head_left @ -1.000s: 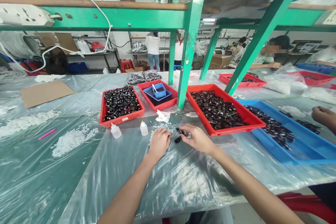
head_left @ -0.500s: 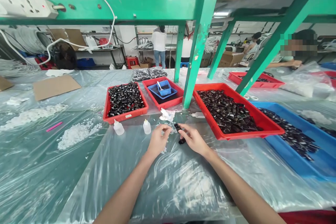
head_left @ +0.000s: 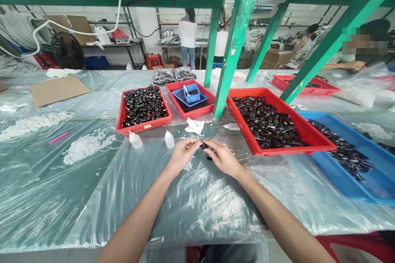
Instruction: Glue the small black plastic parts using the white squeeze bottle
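Note:
My right hand (head_left: 222,158) grips a small glossy black part (head_left: 203,145), mostly covered by the fingers. My left hand (head_left: 182,154) is closed in a pinch, its fingertips against the near end of the black part; whatever sits between them is too small to make out. Loose small white pieces (head_left: 188,165) lie on the plastic sheet below and between the hands. Just beyond the hands is a crumpled white paper (head_left: 194,125). A squeeze bottle (head_left: 169,139) stands to the left of it, and another bottle (head_left: 135,140) leans farther left.
A red tray (head_left: 145,126) of black parts is at the back left. A second red tray (head_left: 191,113) holds blue containers. To the right are a large red tray (head_left: 262,151) and a blue tray (head_left: 382,197). A green post (head_left: 226,61) rises between trays. Co-workers are beyond.
My left hand has moved in to meet the black part, which my right hand has turned and drawn closer to it. The camera view has tilted downward.

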Demonstrator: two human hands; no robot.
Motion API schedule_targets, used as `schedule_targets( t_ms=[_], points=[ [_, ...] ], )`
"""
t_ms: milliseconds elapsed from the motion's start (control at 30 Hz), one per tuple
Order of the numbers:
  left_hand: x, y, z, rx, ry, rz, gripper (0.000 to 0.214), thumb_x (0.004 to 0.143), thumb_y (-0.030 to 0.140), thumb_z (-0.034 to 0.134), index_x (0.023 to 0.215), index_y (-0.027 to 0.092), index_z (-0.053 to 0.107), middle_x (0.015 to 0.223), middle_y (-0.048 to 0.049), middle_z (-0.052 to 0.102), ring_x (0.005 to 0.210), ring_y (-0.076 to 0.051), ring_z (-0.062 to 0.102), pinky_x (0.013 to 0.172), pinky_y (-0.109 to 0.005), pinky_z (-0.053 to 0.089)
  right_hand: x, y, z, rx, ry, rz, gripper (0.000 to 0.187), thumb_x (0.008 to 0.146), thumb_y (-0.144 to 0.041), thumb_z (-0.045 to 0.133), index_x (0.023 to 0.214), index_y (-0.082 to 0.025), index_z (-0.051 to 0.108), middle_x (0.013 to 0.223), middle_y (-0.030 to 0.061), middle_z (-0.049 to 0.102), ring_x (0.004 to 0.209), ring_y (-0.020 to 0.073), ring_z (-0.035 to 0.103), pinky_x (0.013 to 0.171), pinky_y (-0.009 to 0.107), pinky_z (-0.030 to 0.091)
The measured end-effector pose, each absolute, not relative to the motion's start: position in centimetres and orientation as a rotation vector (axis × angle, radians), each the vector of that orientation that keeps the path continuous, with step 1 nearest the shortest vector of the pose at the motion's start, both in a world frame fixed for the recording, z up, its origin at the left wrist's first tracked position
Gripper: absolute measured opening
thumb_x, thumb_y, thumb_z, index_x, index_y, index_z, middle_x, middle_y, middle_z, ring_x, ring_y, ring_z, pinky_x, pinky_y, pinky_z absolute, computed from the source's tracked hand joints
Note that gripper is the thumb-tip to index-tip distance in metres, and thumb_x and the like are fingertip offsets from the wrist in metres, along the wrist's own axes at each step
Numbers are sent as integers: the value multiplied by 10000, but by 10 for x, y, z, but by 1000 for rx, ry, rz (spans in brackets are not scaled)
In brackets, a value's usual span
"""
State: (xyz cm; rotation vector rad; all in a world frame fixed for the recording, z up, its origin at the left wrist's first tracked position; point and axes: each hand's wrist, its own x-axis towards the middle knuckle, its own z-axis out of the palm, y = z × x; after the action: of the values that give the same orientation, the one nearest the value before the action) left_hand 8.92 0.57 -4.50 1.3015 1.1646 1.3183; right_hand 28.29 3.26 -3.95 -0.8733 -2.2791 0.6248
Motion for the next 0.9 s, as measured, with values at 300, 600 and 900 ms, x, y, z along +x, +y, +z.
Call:
schedule_targets(
  t_ms=[300,600,900],
  points=[
    [86,6,-46,1481,1236,1284,256,863,424,663,876,182,746,864,-48,720,760,-175,628,624,-258,483,283,30,-36,-899,-2384,449,358,1059,-293,411,1381,-284,565,1153,94,685,1006,253,688,875,386,560],
    [86,5,-46,1509,1245,1309,193,857,364,673,879,183,737,860,-42,729,780,-170,639,713,-274,505,283,29,-37,-923,-2409,405,362,1067,-308,386,1381,-264,561,1147,98,687,969,252,698,827,372,566],
    [91,1,-40,1582,1315,1388,72,842,256,653,849,192,684,817,-21,695,746,-161,608,728,-281,495,283,28,-36,-929,-2408,436,356,1064,-315,393,1365,-265,576,1134,99,690,933,248,701,788,361,567]
  ],
)
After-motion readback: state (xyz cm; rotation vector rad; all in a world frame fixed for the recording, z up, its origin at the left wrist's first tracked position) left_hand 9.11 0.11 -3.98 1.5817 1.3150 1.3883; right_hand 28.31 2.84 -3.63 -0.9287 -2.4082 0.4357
